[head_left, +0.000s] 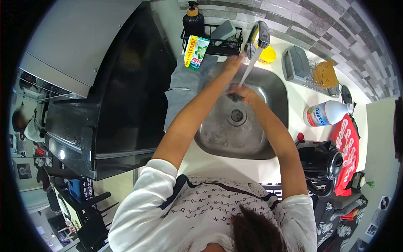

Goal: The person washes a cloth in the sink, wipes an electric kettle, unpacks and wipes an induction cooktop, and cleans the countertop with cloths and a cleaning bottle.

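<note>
Water runs from the chrome faucet into the steel sink. My left hand reaches over the sink's back edge, close to the faucet's base. Its fingers are small and blurred, so whether they touch the faucet cannot be told. Lower down, my right hand is in the stream, with its fingers curled on a small dark thing whose kind is unclear. Below it lies the drain.
Behind the sink stand a black caddy with a pump bottle, and a yellow tub. A detergent packet lies on grey cloth. At right are a Zonrox bottle, a wire rack and a black kettle.
</note>
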Tool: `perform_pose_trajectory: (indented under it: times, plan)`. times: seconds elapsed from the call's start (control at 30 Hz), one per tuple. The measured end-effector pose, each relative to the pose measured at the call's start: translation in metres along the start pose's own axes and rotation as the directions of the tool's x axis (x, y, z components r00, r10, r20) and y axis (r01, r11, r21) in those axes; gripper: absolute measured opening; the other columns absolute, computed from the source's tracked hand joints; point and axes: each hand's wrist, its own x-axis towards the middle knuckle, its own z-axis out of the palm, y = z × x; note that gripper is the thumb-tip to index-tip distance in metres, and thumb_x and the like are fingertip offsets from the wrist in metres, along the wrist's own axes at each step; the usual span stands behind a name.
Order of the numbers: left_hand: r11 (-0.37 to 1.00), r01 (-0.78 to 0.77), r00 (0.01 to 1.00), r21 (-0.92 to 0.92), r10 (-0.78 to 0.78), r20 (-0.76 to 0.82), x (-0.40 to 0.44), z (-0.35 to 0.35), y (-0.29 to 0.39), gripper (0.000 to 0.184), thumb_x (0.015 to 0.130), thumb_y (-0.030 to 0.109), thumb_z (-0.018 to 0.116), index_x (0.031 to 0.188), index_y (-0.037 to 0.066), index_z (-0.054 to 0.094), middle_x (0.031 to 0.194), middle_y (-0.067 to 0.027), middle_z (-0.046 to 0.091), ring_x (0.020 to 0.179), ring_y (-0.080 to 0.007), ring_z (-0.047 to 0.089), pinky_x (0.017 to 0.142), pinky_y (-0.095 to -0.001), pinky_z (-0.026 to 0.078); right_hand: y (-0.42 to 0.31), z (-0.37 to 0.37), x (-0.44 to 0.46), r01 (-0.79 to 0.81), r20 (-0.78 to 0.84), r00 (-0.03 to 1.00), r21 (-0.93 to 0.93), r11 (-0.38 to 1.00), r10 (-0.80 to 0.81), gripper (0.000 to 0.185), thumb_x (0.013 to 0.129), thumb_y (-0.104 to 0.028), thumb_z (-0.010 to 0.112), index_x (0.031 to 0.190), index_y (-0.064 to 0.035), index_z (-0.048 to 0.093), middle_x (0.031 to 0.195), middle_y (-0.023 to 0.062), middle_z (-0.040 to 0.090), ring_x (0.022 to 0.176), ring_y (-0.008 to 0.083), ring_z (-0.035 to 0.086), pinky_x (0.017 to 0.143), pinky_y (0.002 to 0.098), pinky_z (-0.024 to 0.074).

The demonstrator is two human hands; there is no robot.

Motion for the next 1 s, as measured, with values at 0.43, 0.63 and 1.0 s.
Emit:
perform_pose_trajectory:
  times: [0.43,0.63,1.0]
  plan:
    - [0.821,-0.056,0.998,-0.568,0.031,-0.053,-0.079,0.047,-0.09,0.061,0.086,0.052,0.043,0.124,0.005,0.042,0.111,-0.0099,0.053,0.099,-0.0214,0.05,0.086,-0.0327,0.038,0.024,0.008,0.049,0.14,-0.087,0.989,0.329,0.934,-0.118,0.044,0.081,-0.04,0.054,0.109,-0.0056,0.055,0.101,0.0165,0.059,0.085,0.027,0.06,0.068,0.0387,0.0487]
    - [0.769,0.355,0.935,-0.532,-0.303,0.185,-0.105,0.028,-0.024,0.042,0.088,0.042,0.042,0.104,0.005,0.054,0.096,-0.008,0.056,0.084,-0.0167,0.053,0.073,-0.0328,0.041,0.019,0.013,0.03,-0.118,-0.081,0.981,0.487,0.865,0.179,0.058,0.084,-0.052,0.047,0.124,-0.0106,0.042,0.119,0.0169,0.048,0.105,0.0292,0.049,0.083,0.0483,0.0417]
    - [0.934,0.156,0.985,-0.323,-0.122,0.122,-0.073,0.039,-0.09,0.027,0.082,0.023,0.054,0.091,-0.001,0.063,0.088,-0.0139,0.062,0.073,-0.0219,0.062,0.06,-0.0345,0.048,0.002,0.01,-0.006,-0.068,-0.102,0.987,0.451,0.89,0.127,0.059,0.088,-0.051,0.035,0.124,-0.0051,0.04,0.113,0.016,0.052,0.102,0.0331,0.05,0.078,0.0507,0.043]
